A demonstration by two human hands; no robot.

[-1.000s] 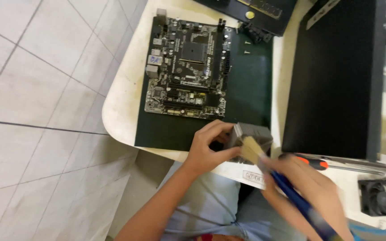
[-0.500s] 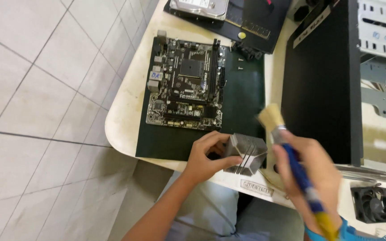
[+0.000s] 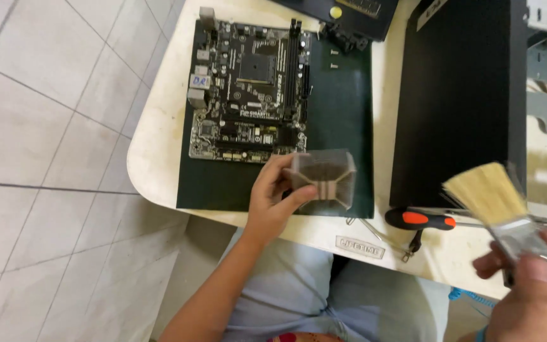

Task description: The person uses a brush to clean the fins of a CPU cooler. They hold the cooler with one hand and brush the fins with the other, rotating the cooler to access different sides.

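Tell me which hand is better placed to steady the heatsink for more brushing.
Left. The left hand already grips the finned metal heatsink over the dark green mat. The right hand is off to the side, occupied holding the paintbrush.

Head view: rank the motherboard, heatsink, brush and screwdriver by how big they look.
1. Motherboard
2. Brush, though nearness to the camera inflates it
3. Heatsink
4. Screwdriver, only partly visible

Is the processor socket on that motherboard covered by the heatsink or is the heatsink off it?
Off. The left hand holds the heatsink over the dark mat, below the motherboard, whose socket lies bare.
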